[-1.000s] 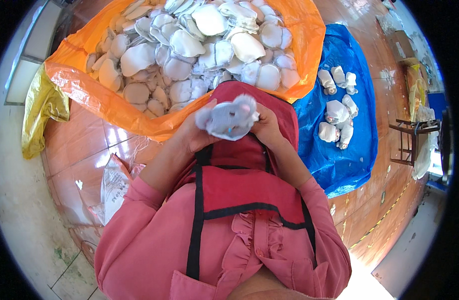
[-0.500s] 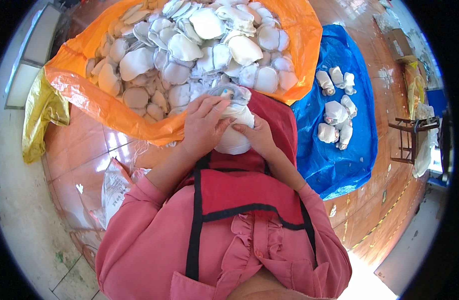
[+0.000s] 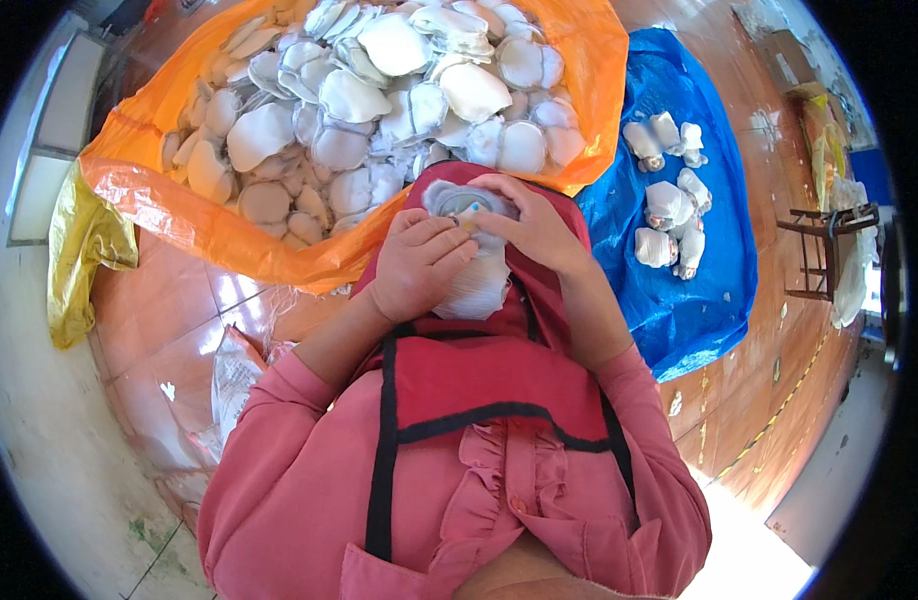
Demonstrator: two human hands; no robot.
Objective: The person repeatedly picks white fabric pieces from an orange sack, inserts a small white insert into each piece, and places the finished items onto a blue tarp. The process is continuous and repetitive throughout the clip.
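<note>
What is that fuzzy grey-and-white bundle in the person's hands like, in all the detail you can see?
The bundle looks soft: fluffy grey plush at its upper end, with a rounded, ear-like tuft at the left, and a smoother white, cloth-like, rounded lower part. A small blue spot shows near the fingers. It is held in front of the red apron, plush end away from the wearer. The left hand and right hand both touch it, hiding much of its middle.
</note>
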